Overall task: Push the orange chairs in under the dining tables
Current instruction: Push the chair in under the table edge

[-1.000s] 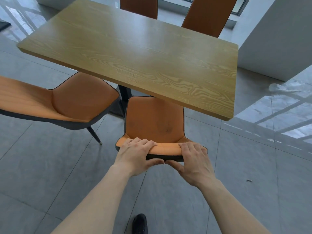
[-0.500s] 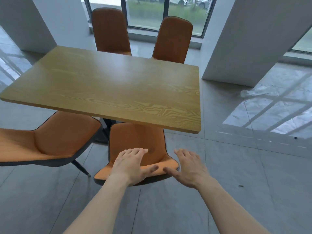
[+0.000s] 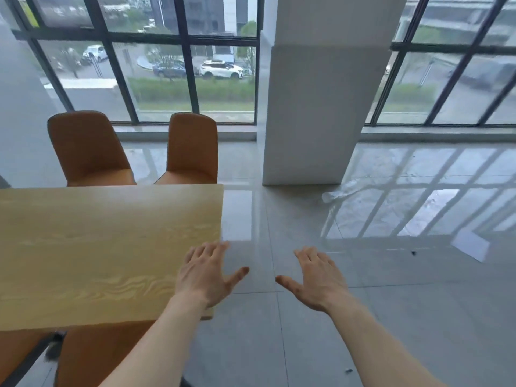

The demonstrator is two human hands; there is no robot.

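A light wooden dining table (image 3: 92, 247) fills the left of the view. Under its near edge an orange chair (image 3: 106, 353) shows, its front part hidden by the tabletop. A sliver of a second orange chair (image 3: 16, 347) lies at the lower left. Two more orange chairs (image 3: 89, 149) (image 3: 192, 149) stand at the table's far side, backs upright. My left hand (image 3: 206, 277) hovers open over the table's right corner, holding nothing. My right hand (image 3: 315, 277) is open above the floor to the right of the table.
A wide white pillar (image 3: 315, 107) stands beyond the table's right end. Floor-to-ceiling windows (image 3: 167, 65) run along the back wall. Glossy grey tiled floor (image 3: 391, 275) stretches to the right, with small dark specks (image 3: 413, 253) on it.
Both hands have let go of the near chair's backrest and lifted away, fingers spread. The view has swung up and to the right, so the chair now sits low under the table edge.
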